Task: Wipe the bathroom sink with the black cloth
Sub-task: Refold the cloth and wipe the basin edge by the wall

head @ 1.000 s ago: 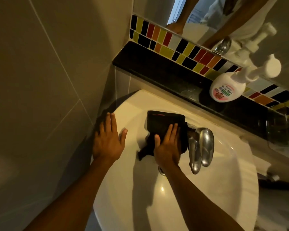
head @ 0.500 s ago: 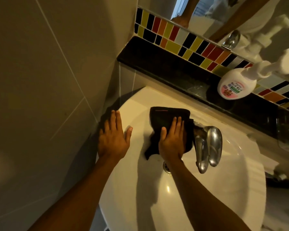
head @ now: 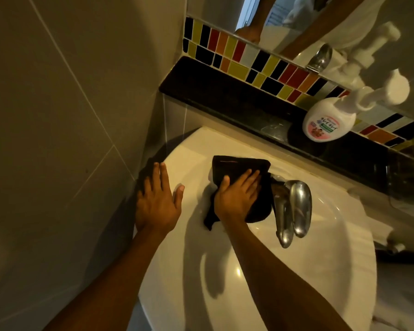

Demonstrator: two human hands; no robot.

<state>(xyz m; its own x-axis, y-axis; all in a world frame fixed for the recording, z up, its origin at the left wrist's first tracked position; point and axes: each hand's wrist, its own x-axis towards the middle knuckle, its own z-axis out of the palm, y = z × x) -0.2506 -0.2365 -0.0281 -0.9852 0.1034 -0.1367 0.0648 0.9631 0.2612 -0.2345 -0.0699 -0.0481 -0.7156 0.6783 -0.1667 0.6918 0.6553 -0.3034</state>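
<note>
Right hand (head: 234,201) we've angled toward tap (head: 294,206), fingers straight, pressing cloth (head: 239,164) on far sink (head: 249,283) rim; left hand (head: 157,204) flat, fingers spread, on left rim.

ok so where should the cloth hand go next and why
Probably slide the right hand and black cloth leftward along the sink rim toward the left hand: the cloth is pressed flat beside the faucet, and bare rim lies between the hands.
</note>
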